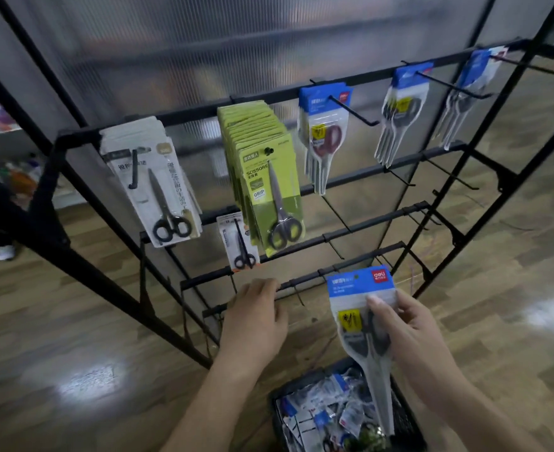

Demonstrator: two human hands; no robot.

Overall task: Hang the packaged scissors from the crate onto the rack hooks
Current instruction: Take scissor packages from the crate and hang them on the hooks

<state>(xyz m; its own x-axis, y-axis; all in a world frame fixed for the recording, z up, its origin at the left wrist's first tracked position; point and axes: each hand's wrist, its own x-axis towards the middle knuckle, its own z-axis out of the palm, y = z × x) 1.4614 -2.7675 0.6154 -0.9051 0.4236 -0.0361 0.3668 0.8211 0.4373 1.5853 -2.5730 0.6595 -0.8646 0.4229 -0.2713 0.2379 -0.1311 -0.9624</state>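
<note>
Right hand (412,331) grasps one pack of scissors (353,308), thumb pressed flat across the front of the clear pouch and the other fingers curled in behind it. The pack has a blue header card with a red logo in its corner, a yellow label lower down, and dark handles showing through the plastic. Its narrow end, where the blades lie, points down. It hangs upright in the air, just in front of the rack's (360,227) lowest bars and straight above the black crate (404,419), which sits below the wrist and holds a jumble of similar packs.

Left hand (256,318) reaches to a low bar of the rack, level with the right hand and off to its left. Its back faces up and its fingers are bent over at the bar. I cannot tell whether they close on it.

Well above the right hand, three hooks carry bunches of blue-headed packs (324,132). Above the left hand hang a thick row of green packs (269,190), white packs (158,181) and one small pack (239,243).
</note>
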